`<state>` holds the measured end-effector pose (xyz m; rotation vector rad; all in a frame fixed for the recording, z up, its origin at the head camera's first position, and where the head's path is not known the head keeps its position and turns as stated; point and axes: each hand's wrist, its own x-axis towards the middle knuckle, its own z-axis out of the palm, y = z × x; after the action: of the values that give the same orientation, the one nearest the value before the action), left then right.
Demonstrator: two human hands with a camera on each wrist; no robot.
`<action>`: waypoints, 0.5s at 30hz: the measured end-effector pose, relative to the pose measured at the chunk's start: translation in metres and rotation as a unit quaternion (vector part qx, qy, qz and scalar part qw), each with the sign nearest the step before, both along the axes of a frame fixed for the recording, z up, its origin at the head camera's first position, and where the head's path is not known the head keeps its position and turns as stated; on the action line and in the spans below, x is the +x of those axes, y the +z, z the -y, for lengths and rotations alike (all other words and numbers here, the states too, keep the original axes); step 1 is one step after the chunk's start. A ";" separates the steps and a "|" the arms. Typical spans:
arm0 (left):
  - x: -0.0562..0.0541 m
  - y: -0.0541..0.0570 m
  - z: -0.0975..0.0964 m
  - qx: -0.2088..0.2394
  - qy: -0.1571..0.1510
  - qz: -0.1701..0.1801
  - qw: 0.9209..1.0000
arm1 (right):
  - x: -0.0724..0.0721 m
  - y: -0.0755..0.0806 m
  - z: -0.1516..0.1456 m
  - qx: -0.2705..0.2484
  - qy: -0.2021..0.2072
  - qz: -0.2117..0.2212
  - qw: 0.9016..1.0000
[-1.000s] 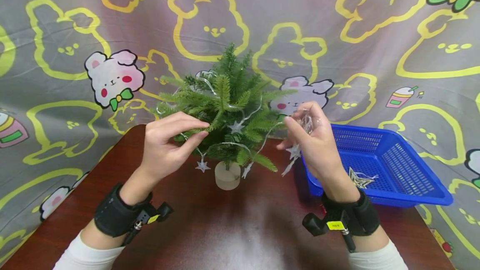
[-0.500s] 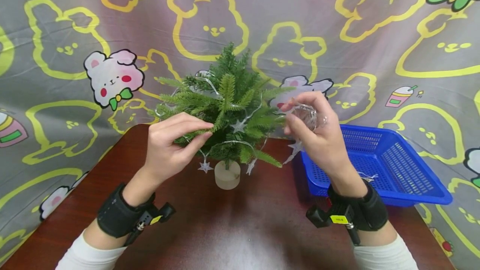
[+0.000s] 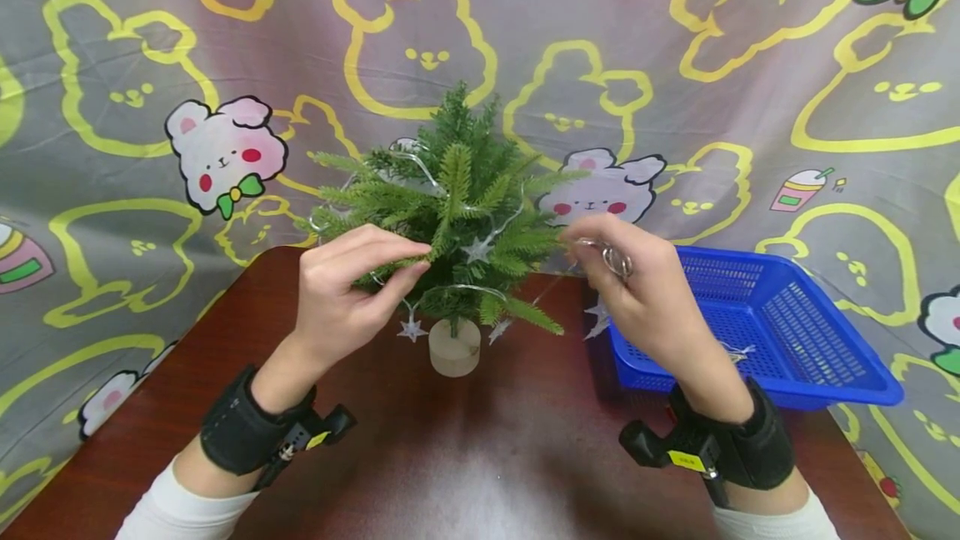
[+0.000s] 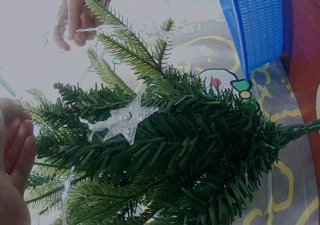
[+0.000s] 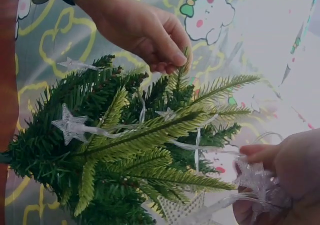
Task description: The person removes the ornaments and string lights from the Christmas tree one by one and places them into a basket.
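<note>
A small artificial Christmas tree (image 3: pixel 457 182) stands upright on a round wooden base (image 3: pixel 454 350). My left hand (image 3: pixel 333 294) pinches a branch tip (image 5: pixel 181 77) on the tree's left front, thumb against fingers. Clear string lights with star-shaped covers wind around the branches; one star (image 3: pixel 477 251) hangs at the front, and another star (image 4: pixel 125 119) shows close up in the left wrist view. To the right of the tree, my right hand (image 3: pixel 641 282) holds the loose bundle of string lights (image 3: pixel 617 261), with stars dangling below it. Part of the bundle is hidden by the fingers.
A blue plastic basket (image 3: pixel 817 290) stands at the right on the dark wooden table (image 3: pixel 420 457). Inside it lies an ornament with a white string (image 3: pixel 740 352), mostly hidden by my right forearm. A patterned curtain (image 3: pixel 300 48) hangs behind the tree.
My right hand has moved slightly right and turned over, fingers now covering more of the light bundle. My left hand has shifted slightly right, still pinching the branch.
</note>
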<state>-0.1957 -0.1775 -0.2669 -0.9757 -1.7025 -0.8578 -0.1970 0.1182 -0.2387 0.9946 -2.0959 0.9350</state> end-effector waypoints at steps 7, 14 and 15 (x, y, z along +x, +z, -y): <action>0.001 0.000 -0.002 -0.005 0.008 -0.005 1.000 | 0.003 -0.005 0.000 0.030 0.009 0.012 0.999; 0.001 0.000 -0.003 -0.001 0.007 -0.006 1.000 | 0.008 -0.009 0.004 0.068 0.025 -0.016 0.997; 0.001 0.000 -0.003 -0.001 0.007 -0.006 1.000 | 0.008 -0.010 0.004 0.067 0.028 -0.021 0.997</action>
<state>-0.1949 -0.1748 -0.2672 -0.9682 -1.6986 -0.8392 -0.1886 0.1142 -0.2485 1.1357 -2.1281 0.8032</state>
